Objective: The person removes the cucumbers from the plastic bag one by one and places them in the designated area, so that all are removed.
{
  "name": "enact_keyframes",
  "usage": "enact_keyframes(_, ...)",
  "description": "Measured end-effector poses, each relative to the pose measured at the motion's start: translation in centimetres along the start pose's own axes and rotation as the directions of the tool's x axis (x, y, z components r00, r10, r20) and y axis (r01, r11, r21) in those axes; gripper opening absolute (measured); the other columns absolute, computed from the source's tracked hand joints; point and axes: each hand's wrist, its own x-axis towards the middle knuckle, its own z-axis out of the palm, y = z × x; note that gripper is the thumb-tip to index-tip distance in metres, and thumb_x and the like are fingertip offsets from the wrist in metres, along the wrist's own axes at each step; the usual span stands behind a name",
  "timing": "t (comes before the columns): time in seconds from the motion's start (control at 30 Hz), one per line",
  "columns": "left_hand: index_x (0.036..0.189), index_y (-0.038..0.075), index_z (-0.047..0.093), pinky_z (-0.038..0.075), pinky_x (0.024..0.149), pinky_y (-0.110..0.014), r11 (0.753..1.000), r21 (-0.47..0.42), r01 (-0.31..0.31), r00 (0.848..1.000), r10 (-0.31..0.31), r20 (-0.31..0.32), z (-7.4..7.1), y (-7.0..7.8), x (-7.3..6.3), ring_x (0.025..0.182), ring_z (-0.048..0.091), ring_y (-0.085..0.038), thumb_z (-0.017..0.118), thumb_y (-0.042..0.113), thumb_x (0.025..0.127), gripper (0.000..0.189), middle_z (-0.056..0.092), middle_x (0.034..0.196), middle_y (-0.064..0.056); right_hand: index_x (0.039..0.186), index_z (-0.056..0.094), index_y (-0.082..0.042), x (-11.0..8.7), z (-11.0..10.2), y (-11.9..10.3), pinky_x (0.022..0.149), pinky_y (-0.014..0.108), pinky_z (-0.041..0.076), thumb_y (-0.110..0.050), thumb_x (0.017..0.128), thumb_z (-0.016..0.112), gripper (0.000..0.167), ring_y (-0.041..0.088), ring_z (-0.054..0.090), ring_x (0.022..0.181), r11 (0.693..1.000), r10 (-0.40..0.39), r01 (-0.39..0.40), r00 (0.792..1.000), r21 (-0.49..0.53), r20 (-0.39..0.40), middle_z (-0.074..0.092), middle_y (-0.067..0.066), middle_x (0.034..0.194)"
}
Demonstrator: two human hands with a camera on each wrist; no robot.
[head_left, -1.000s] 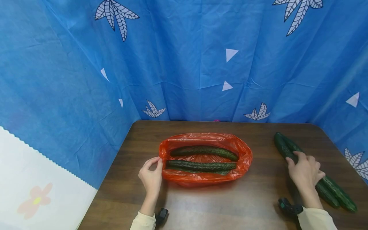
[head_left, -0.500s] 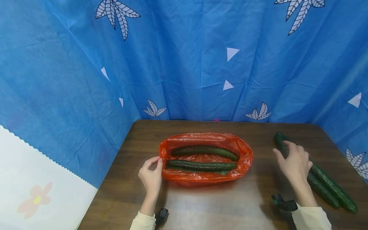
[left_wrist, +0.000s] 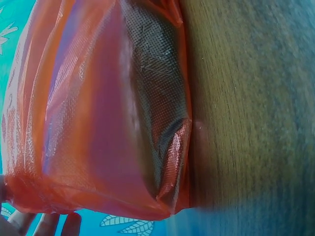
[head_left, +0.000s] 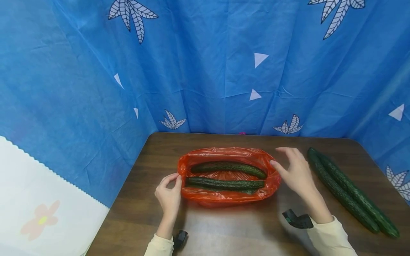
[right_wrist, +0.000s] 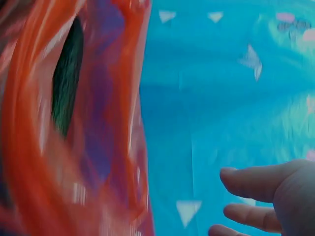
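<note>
A thin red plastic bag (head_left: 217, 203) stands with its mouth spread on the table. Inside it lie cucumbers: one cucumber (head_left: 229, 167) toward the back, another cucumber (head_left: 224, 184) in front, and part of a further one below that. My left hand (head_left: 169, 195) pinches the bag's left rim between thumb and fingers; the left wrist view shows the bag's side (left_wrist: 88, 123) close up. Beside the right rim is my right hand (head_left: 298, 174), fingers spread and holding nothing. Its thumb is close to the rim; whether it touches, I cannot tell.
Two long cucumbers (head_left: 349, 192) lie side by side, slanting, at the right of the wooden table (head_left: 243, 231). A blue patterned cloth (head_left: 205, 71) hangs behind the table's back edge. White cloth (head_left: 48, 199) lies at the left.
My right hand has lifted off the two cucumbers at the right and moved left to the bag's right rim, carrying nothing. My left hand stays at the left rim.
</note>
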Motion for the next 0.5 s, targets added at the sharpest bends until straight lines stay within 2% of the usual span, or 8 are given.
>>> enact_keyframes(0.07,0.088,0.005,0.078,0.050,0.084,-0.033,1.000,0.001,0.001,1.000,-0.001,0.001,0.0,0.0,0.0,0.087,0.068,-0.021,0.077,0.008,0.082,0.008,0.076,0.092,-0.007,0.124,0.057,0.000,0.2,0.8,-1.0,0.091,0.063,0.040,-0.017,0.086,0.074,0.045,0.041,0.052,0.112,0.999,-0.046,0.046,0.998,0.014,0.044,0.058,0.023,0.120)
enact_keyframes(0.27,0.087,0.005,0.078,0.046,0.083,-0.022,1.000,0.004,-0.005,1.000,0.005,-0.001,0.0,0.1,0.1,0.087,0.069,-0.021,0.077,0.008,0.081,0.007,0.076,0.091,-0.007,0.123,0.061,-0.005,0.6,3.4,-3.3,0.090,0.059,0.042,-0.022,0.085,0.076,0.044,0.035,0.056,0.112,0.993,-0.119,0.115,0.978,0.031,0.170,0.062,0.015,0.119)
enact_keyframes(0.43,0.088,0.005,0.078,0.049,0.085,-0.034,1.000,0.004,0.004,1.000,-0.004,0.008,-0.1,0.1,0.1,0.088,0.068,-0.023,0.076,0.008,0.082,0.007,0.076,0.092,-0.007,0.122,0.063,-0.009,0.7,5.7,-4.4,0.090,0.058,0.045,-0.025,0.084,0.077,0.044,0.032,0.057,0.114,0.988,-0.155,0.151,0.952,0.033,0.263,0.063,0.010,0.119)
enact_keyframes(0.5,0.088,0.005,0.078,0.049,0.086,-0.034,1.000,0.008,0.003,1.000,-0.003,0.008,-0.1,0.1,0.1,0.088,0.068,-0.023,0.076,0.008,0.082,0.007,0.076,0.092,-0.007,0.121,0.063,-0.010,0.8,6.6,-4.7,0.088,0.057,0.045,-0.027,0.083,0.077,0.044,0.031,0.057,0.113,0.987,-0.162,0.160,0.943,0.031,0.290,0.064,0.009,0.119)
